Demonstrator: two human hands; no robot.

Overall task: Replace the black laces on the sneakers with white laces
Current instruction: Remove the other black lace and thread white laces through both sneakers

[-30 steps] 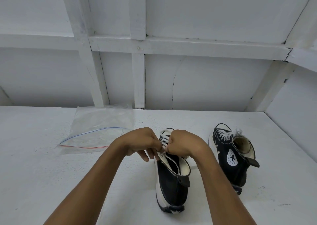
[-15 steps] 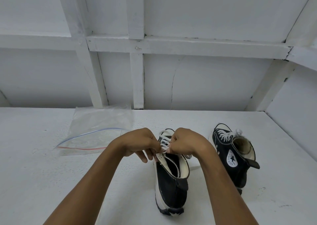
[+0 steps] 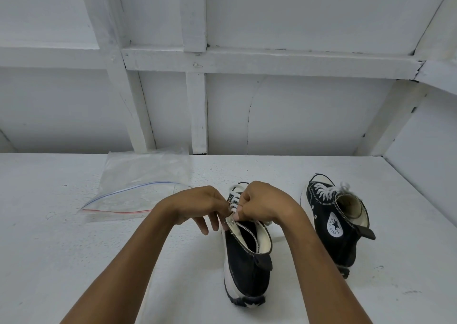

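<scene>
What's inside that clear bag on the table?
The bag lies flat with its zip edge open; nothing shows through it except the white table. No black laces are visible anywhere.

Black sneakers (image 3: 247,271); white laces (image 3: 234,201)

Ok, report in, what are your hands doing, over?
Left hand and right hand pinching white lace on near sneaker. Far sneaker laced white. Nothing blocking.
</scene>
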